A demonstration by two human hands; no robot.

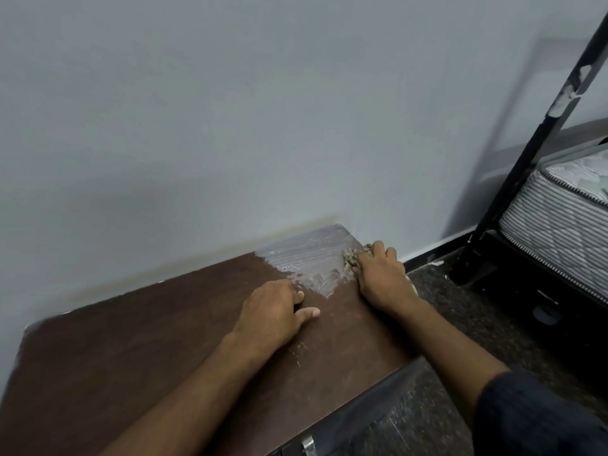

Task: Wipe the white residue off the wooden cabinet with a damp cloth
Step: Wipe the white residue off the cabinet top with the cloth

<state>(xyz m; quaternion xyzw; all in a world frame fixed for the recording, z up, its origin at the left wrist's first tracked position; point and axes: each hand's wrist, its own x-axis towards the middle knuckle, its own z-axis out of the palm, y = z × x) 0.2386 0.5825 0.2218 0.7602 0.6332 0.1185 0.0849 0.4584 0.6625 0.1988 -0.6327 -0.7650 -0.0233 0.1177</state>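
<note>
Head view. The wooden cabinet (pixel 164 350) top stands against the wall (pixel 230 110). The white residue (pixel 306 258) covers its far right corner, streaked, its long axis running roughly from ten o'clock to four o'clock. The right hand (pixel 381 278) rests at the cabinet's right edge, fingers (pixel 378 250) curled over the crumpled damp cloth (pixel 350 260), which lies touching the residue's three o'clock margin. The left hand (pixel 273 311) rests on the bare wood just at the patch's seven o'clock side, fingers loosely bent and holding nothing. From the cloth, uncleaned residue lies toward nine and ten o'clock; the right hand is nearer and best placed to sweep leftward. A bed frame (pixel 526 153) stands at three o'clock.
</note>
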